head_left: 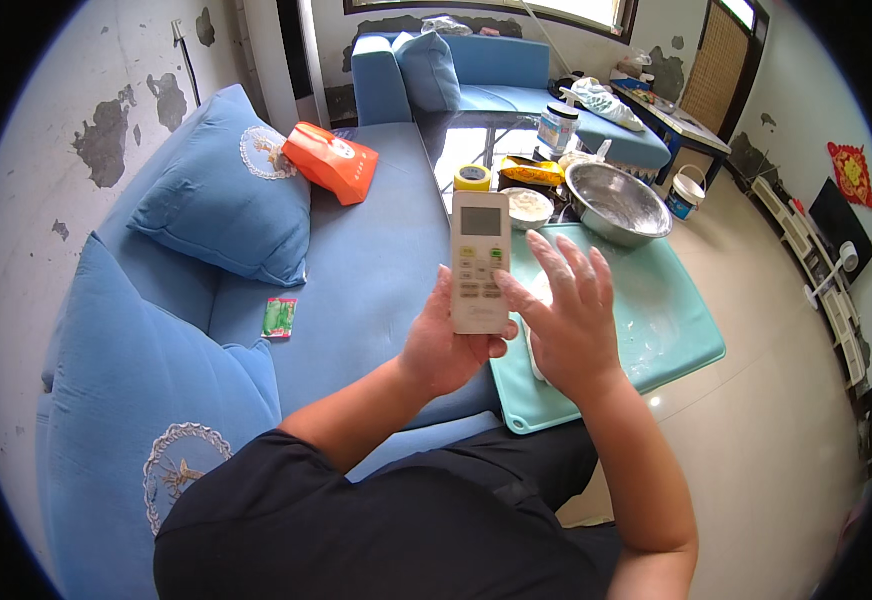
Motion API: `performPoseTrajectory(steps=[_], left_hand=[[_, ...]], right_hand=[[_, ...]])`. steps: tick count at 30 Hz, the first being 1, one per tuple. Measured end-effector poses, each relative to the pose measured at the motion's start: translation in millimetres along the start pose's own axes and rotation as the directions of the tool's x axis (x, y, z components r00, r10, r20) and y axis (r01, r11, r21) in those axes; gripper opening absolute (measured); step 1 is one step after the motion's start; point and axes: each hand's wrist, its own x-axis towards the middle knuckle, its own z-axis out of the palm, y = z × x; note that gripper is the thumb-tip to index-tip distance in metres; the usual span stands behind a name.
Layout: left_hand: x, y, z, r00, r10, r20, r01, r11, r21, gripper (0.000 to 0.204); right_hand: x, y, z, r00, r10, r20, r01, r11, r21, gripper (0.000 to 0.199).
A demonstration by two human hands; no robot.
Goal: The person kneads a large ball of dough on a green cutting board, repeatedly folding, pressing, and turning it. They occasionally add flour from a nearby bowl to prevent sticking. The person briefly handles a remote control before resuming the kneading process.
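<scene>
A white remote control [481, 318] with a grey screen and several buttons stands upright in my left hand [441, 345]. My left fingers and thumb are wrapped round its lower part. My right hand [574, 335] is just right of the remote, fingers spread, with one digit's tip at the right-hand buttons; whether it presses one I cannot tell. White powder dusts the right fingers. Below that hand lies a turquoise mat [661, 330] with white smears. A white object [534, 350] on the mat is mostly hidden behind the right hand.
Beyond the mat are a metal basin [618, 200], a bowl of white stuff [529, 207], yellow tape [472, 178] and a white tub [557, 128]. The blue sofa [356, 260] holds cushions [226, 200], an orange bag [332, 165] and a green packet [279, 317]. A bucket [686, 194] stands on the floor.
</scene>
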Motion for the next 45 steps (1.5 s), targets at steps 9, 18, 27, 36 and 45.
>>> performPoseTrajectory(steps=[9,18,27,36,45], left_hand=[[-26,25,-16,0.971,0.059,-0.232,-0.026,0.989,0.143,0.057],[-30,24,-20,0.978,0.087,-0.189,-0.053,0.983,0.176,0.058],[-26,16,-21,0.995,0.056,-0.083,-0.039,0.980,0.193,0.060],[-23,2,-5,0.997,-0.072,-0.004,0.072,0.996,0.044,0.066],[9,-9,-40,0.941,-0.037,-0.336,0.107,0.976,0.192,0.063]], right_hand=[[16,-12,38,0.992,-0.110,0.062,0.104,0.990,0.095,0.040],[14,-19,28,0.997,-0.065,0.045,0.055,0.979,0.195,0.048],[-53,12,38,0.967,0.204,0.150,-0.226,0.964,0.143,0.051],[-100,24,58,0.887,0.320,0.332,-0.394,0.900,0.186,0.050],[-124,29,72,0.848,0.353,0.395,-0.466,0.852,0.240,0.043]])
